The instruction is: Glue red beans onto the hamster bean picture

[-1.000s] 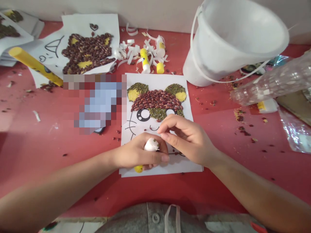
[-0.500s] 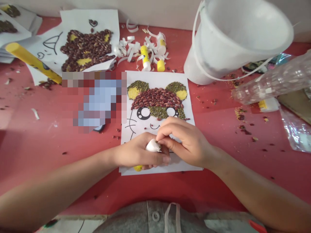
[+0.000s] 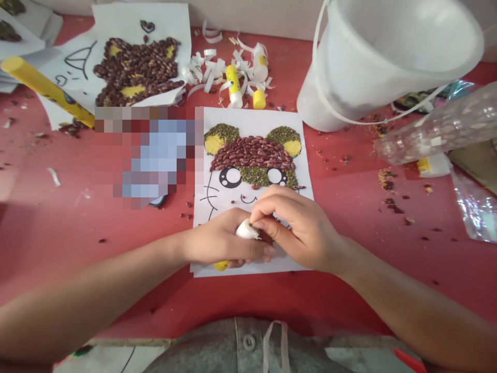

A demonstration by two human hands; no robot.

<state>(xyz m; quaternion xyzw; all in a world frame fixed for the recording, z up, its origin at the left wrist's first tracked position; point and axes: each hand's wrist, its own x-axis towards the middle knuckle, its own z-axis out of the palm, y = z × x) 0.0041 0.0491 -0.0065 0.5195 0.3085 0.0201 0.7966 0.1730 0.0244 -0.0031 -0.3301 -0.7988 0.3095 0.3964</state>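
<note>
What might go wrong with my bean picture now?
The white glue stick is pinched between your left hand and right hand, so sticky fingers might smear the paper. Your right hand is also close to the green beans and red beans, and a bump might knock some loose. The clear plastic bottle lying on its side might roll toward your work.

A craft workspace: red tabletop [image 3: 66, 217] strewn with loose beans [image 3: 394, 209], glue sticks [image 3: 234, 87], paper scraps [image 3: 207, 77].
</note>
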